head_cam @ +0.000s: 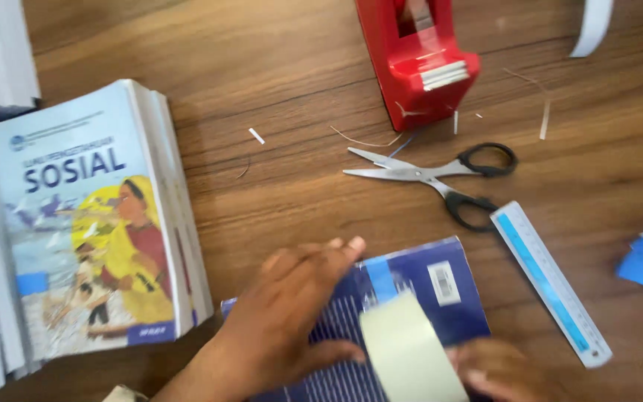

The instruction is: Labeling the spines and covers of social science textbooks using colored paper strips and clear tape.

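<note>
Your left hand lies flat and open on the blue book near the bottom edge of the view, palm down, fingers spread and pointing toward the far right, pressing the back cover without gripping it. The book lies tilted on the table, its long axis running from lower left to upper right, with the far right corner pointing toward the ruler. A strip of pale tape crosses the cover from just past your left fingertips down toward your right hand, so the tape sits between the two hands, with the right hand at its near end. That right hand is blurred and cut off by the frame; it seems to touch the tape's lower end, but you cannot tell whether it is pinching it or only resting there.

Beyond the book lie the scissors, blades pointing left, and past them the red tape dispenser. A stack of books with a pale illustrated cover lies to your left, well apart from the hands. The near part of the blue book is out of view.
</note>
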